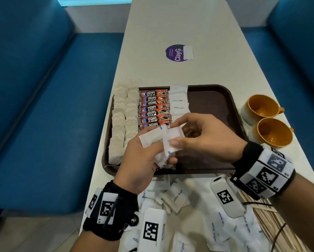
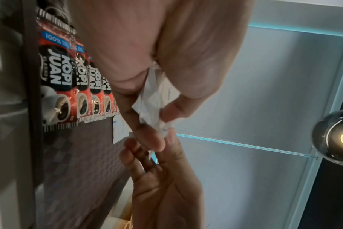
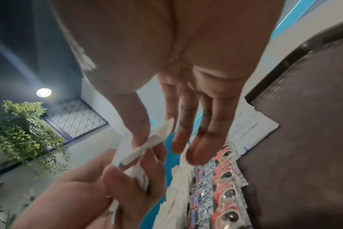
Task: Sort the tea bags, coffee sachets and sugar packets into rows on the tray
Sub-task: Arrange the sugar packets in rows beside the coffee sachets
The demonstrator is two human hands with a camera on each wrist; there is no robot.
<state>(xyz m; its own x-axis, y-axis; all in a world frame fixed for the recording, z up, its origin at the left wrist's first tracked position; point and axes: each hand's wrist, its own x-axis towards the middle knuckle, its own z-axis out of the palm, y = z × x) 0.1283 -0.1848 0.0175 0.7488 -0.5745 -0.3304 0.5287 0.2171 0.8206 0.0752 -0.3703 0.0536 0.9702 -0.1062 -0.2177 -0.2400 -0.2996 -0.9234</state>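
A dark brown tray (image 1: 216,99) holds two columns of tea bags (image 1: 119,124), a column of red coffee sachets (image 1: 154,108) and a short column of white sugar packets (image 1: 178,100). Above the tray's near half my left hand (image 1: 143,157) grips a bunch of sugar packets (image 1: 152,139). My right hand (image 1: 194,135) pinches one packet (image 1: 172,140) of that bunch between thumb and forefinger, its other fingers held straight. The right wrist view shows this packet (image 3: 153,142) edge-on. In the left wrist view the bunch (image 2: 157,99) is in my curled fingers.
Two orange cups (image 1: 261,108) stand right of the tray. Loose sugar packets (image 1: 178,197) and wooden stirrers (image 1: 261,215) lie on the table near me. A purple sticker (image 1: 176,52) is farther off. Blue benches (image 1: 34,106) flank the narrow table.
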